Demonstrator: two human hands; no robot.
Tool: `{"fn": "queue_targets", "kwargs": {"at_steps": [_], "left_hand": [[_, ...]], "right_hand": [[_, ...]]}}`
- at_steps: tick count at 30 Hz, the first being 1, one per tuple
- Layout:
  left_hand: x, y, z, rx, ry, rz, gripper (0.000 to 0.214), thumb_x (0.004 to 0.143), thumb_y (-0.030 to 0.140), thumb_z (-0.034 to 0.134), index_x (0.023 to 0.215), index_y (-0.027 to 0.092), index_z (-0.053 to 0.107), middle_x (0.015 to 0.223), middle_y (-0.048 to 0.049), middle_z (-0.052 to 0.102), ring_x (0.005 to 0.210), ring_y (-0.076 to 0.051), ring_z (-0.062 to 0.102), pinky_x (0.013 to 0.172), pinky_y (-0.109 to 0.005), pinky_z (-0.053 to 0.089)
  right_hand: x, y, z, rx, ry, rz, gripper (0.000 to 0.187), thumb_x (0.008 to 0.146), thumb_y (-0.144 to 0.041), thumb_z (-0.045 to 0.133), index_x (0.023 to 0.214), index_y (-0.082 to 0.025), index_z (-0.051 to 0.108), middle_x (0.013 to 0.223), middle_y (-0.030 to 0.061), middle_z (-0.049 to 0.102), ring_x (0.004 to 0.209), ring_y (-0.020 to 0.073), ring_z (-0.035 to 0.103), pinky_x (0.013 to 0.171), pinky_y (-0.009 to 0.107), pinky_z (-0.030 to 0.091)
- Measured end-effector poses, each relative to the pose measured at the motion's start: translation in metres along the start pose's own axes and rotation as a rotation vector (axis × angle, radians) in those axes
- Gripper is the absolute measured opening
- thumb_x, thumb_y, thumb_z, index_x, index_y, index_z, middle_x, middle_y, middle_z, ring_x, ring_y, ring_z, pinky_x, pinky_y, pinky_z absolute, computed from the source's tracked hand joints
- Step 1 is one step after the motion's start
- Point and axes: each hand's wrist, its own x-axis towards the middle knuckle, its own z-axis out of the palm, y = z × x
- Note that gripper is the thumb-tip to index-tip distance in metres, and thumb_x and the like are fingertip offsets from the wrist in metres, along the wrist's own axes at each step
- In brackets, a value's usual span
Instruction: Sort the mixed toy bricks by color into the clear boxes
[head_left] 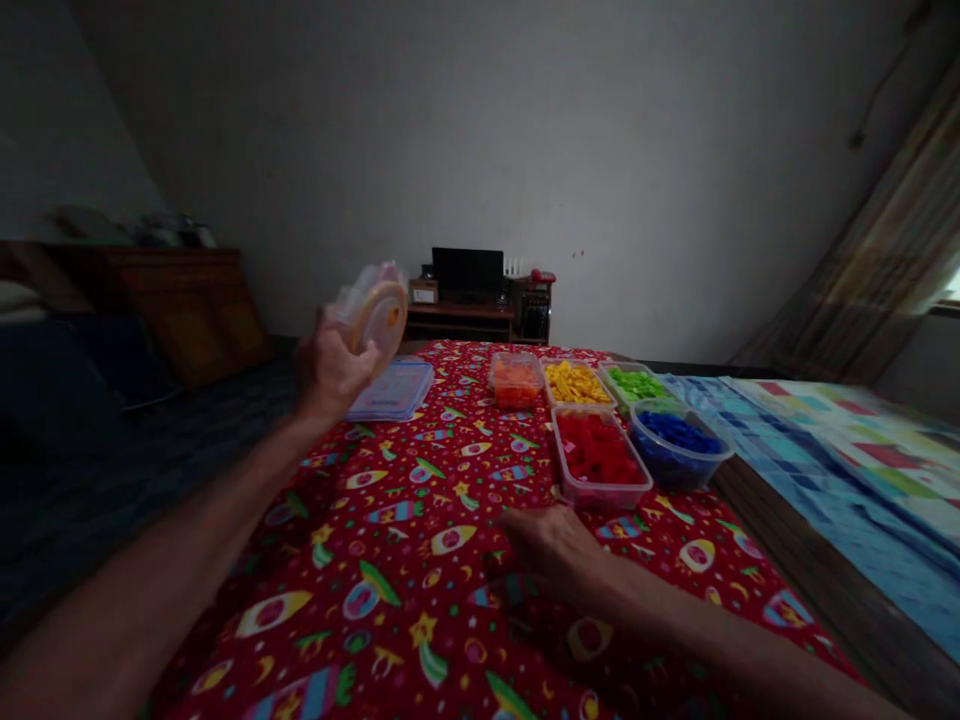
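Observation:
My left hand point(341, 350) is raised over the far left part of the table, its fingers closed round a clear plastic lid point(384, 325) with an orange rim. Behind that lid is more clear plastic; whether it is a second lid or a box I cannot tell. Below it lie flat clear lids with blue edges point(401, 390). My right hand point(551, 545) is low over the cloth, just in front of the tub of red pieces point(604, 490). Its fingers are dark and partly hidden, and nothing held shows in it.
Tubs of orange point(516, 382), yellow point(576, 385), green point(636, 385) and blue pieces point(679, 440) stand at the table's right. A red patterned cloth point(450, 480) covers the table. Beyond are a wooden bench edge point(810, 570), a bed point(840, 450) and a monitor point(468, 270).

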Motion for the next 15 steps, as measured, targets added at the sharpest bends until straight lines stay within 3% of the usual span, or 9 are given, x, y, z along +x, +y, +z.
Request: {"fn": "queue_targets", "kwargs": {"at_steps": [1, 5, 9, 12, 15], "left_hand": [[0.005, -0.002, 0.001, 0.163, 0.019, 0.081, 0.051, 0.085, 0.028, 0.052, 0.132, 0.016, 0.036, 0.11, -0.0091, 0.061, 0.102, -0.03, 0.057, 0.085, -0.042, 0.043], [0.012, -0.016, 0.025, 0.339, -0.266, 0.31, 0.04, 0.086, 0.015, 0.045, 0.125, 0.017, 0.047, 0.106, -0.0036, 0.061, 0.091, -0.023, 0.059, 0.084, -0.035, 0.042], [0.014, -0.039, 0.068, 0.35, -0.376, 0.327, 0.043, 0.079, 0.001, 0.042, 0.117, 0.015, 0.056, 0.102, -0.0096, 0.063, 0.088, -0.025, 0.06, 0.08, -0.034, 0.042], [0.014, -0.059, 0.095, 0.299, -0.388, 0.3, 0.039, 0.081, 0.003, 0.041, 0.115, 0.013, 0.059, 0.101, -0.0149, 0.063, 0.089, -0.029, 0.059, 0.084, -0.043, 0.041], [0.015, -0.077, 0.109, 0.158, -0.377, 0.315, 0.03, 0.08, 0.01, 0.048, 0.106, 0.012, 0.063, 0.091, -0.014, 0.065, 0.09, -0.03, 0.059, 0.087, -0.043, 0.041]], "right_hand": [[0.005, -0.003, 0.008, -0.009, -0.045, -0.022, 0.013, 0.076, -0.015, 0.056, 0.088, -0.018, 0.058, 0.065, -0.0011, 0.058, 0.05, 0.0087, 0.037, 0.05, 0.025, 0.017], [0.016, -0.01, 0.032, 0.012, -0.09, -0.069, 0.014, 0.077, -0.019, 0.054, 0.091, -0.019, 0.056, 0.081, 0.0019, 0.065, 0.057, 0.0101, 0.046, 0.052, 0.025, 0.02], [0.014, -0.011, 0.042, -0.001, -0.031, -0.063, 0.014, 0.079, -0.017, 0.05, 0.092, -0.021, 0.052, 0.084, 0.0016, 0.064, 0.061, 0.0117, 0.049, 0.053, 0.026, 0.02], [0.012, -0.008, 0.042, 0.011, -0.014, -0.089, 0.014, 0.077, -0.016, 0.05, 0.09, -0.021, 0.051, 0.082, 0.0009, 0.063, 0.062, 0.0121, 0.05, 0.053, 0.027, 0.02], [0.012, -0.006, 0.042, 0.015, -0.027, -0.115, 0.016, 0.076, -0.017, 0.051, 0.091, -0.021, 0.05, 0.083, 0.0009, 0.063, 0.062, 0.0126, 0.051, 0.053, 0.027, 0.023]]}}
